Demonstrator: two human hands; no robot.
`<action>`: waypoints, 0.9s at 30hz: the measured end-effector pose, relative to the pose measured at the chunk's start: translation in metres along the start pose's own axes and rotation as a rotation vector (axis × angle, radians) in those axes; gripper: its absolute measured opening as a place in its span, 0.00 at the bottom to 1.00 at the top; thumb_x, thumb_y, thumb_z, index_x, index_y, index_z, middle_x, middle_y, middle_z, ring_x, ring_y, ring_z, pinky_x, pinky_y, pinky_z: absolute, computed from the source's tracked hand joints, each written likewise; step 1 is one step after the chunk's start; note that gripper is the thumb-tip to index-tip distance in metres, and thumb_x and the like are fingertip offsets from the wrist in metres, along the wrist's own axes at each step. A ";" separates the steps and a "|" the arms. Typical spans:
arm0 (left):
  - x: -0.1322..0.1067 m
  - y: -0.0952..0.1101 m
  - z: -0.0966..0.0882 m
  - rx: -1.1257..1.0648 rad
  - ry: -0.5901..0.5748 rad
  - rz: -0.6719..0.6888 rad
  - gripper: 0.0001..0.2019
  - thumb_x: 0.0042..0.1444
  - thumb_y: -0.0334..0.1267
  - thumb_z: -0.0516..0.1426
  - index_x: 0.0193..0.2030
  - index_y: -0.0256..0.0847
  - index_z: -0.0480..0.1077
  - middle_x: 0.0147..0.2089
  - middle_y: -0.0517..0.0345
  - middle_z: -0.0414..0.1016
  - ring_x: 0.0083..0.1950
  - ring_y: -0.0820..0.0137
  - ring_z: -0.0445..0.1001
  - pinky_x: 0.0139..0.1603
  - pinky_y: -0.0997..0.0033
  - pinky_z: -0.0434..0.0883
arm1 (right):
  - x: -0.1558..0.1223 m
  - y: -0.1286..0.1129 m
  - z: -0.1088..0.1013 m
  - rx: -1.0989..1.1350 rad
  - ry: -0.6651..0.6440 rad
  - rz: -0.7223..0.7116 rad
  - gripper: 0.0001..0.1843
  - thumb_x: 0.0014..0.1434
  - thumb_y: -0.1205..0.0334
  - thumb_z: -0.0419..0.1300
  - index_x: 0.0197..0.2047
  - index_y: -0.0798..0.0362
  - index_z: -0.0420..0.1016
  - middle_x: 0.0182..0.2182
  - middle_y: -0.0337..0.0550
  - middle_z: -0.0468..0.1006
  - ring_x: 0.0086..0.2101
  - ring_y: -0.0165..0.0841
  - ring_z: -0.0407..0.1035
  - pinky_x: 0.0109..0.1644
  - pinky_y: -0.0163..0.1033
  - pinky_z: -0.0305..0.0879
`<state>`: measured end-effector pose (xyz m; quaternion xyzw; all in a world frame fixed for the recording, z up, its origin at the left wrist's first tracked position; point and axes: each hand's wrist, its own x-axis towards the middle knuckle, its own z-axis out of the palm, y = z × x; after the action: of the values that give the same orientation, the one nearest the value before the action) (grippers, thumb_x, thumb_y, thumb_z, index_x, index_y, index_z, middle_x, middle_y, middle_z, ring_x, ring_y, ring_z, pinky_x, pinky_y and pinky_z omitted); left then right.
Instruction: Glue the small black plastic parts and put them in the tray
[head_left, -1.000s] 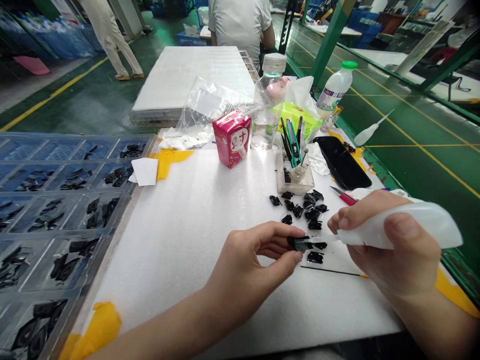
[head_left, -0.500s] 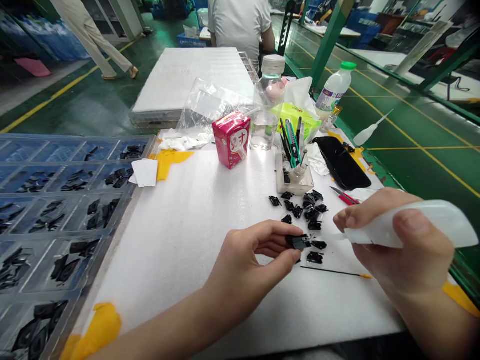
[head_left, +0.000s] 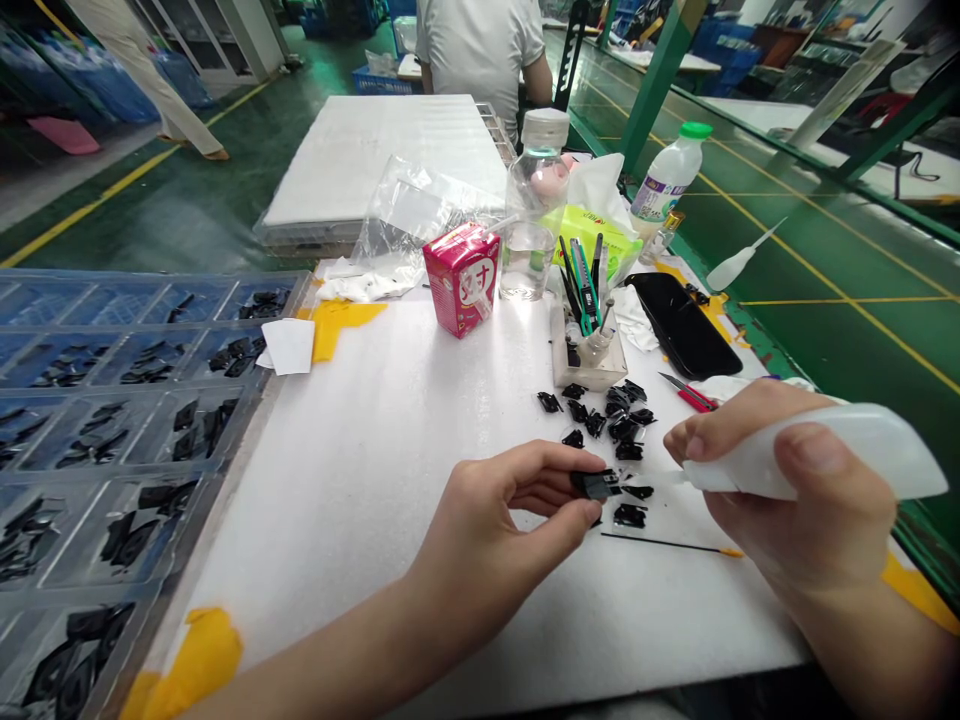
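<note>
My left hand [head_left: 510,515] pinches a small black part [head_left: 596,484] between thumb and fingers just above the white table [head_left: 390,440]. My right hand [head_left: 795,500] is wrapped round a white squeeze bottle [head_left: 825,465]; its thin nozzle points left at the part. Several more small black parts [head_left: 611,415] lie on the table just beyond the held one. A thin black stick with an orange tip [head_left: 671,544] lies in front of them.
Clear trays [head_left: 112,420] with black parts fill the left. A pink carton [head_left: 463,277], water bottle [head_left: 534,205], tool holder [head_left: 589,345], black phone [head_left: 682,325] and red snips [head_left: 686,390] stand behind. A person in a white shirt [head_left: 480,45] sits beyond the far table.
My hands hold almost still; the black part was lifted slightly toward the nozzle. A person walking in the back left has moved further left.
</note>
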<state>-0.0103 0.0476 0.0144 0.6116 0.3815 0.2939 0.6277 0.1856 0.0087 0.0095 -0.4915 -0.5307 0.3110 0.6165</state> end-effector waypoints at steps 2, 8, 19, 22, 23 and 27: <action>-0.001 0.001 0.000 0.002 0.002 -0.009 0.08 0.53 0.28 0.63 0.42 0.36 0.78 0.34 0.59 0.83 0.35 0.74 0.81 0.39 0.83 0.77 | 0.000 0.000 0.000 -0.002 0.002 0.008 0.14 0.58 0.46 0.61 0.29 0.44 0.80 0.22 0.38 0.71 0.24 0.33 0.67 0.24 0.41 0.59; -0.004 0.001 0.000 -0.001 -0.005 -0.013 0.08 0.53 0.28 0.64 0.41 0.37 0.78 0.34 0.59 0.83 0.35 0.73 0.81 0.39 0.81 0.78 | 0.001 0.000 -0.002 -0.012 0.001 -0.007 0.14 0.58 0.46 0.60 0.29 0.43 0.80 0.21 0.39 0.72 0.24 0.36 0.67 0.22 0.42 0.56; -0.002 0.001 -0.001 0.006 -0.013 -0.021 0.08 0.54 0.29 0.63 0.41 0.37 0.78 0.34 0.59 0.82 0.35 0.73 0.80 0.39 0.81 0.77 | 0.009 -0.004 -0.002 0.005 0.069 -0.025 0.15 0.55 0.44 0.62 0.26 0.45 0.80 0.19 0.38 0.72 0.19 0.33 0.64 0.17 0.41 0.49; -0.001 0.002 -0.004 0.007 -0.004 -0.027 0.08 0.54 0.31 0.63 0.42 0.38 0.78 0.34 0.60 0.82 0.36 0.73 0.80 0.40 0.79 0.77 | 0.023 -0.010 -0.008 0.065 0.242 -0.092 0.15 0.53 0.47 0.62 0.23 0.46 0.78 0.14 0.36 0.66 0.14 0.30 0.56 0.17 0.41 0.47; 0.000 0.003 -0.007 0.007 0.005 -0.033 0.08 0.55 0.32 0.64 0.43 0.39 0.78 0.34 0.60 0.82 0.37 0.72 0.80 0.41 0.78 0.77 | 0.029 -0.010 -0.012 0.067 0.289 -0.108 0.13 0.54 0.50 0.61 0.24 0.46 0.79 0.14 0.36 0.65 0.14 0.30 0.55 0.17 0.41 0.48; 0.005 0.008 -0.021 -0.007 0.050 -0.050 0.09 0.55 0.36 0.65 0.44 0.42 0.77 0.37 0.60 0.81 0.41 0.70 0.80 0.43 0.77 0.77 | 0.053 0.008 -0.039 -0.284 0.305 -0.042 0.15 0.56 0.55 0.61 0.46 0.46 0.80 0.29 0.42 0.80 0.29 0.36 0.71 0.30 0.42 0.62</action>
<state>-0.0246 0.0635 0.0230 0.5920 0.4111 0.2949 0.6273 0.2366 0.0482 0.0222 -0.6039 -0.4797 0.1422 0.6204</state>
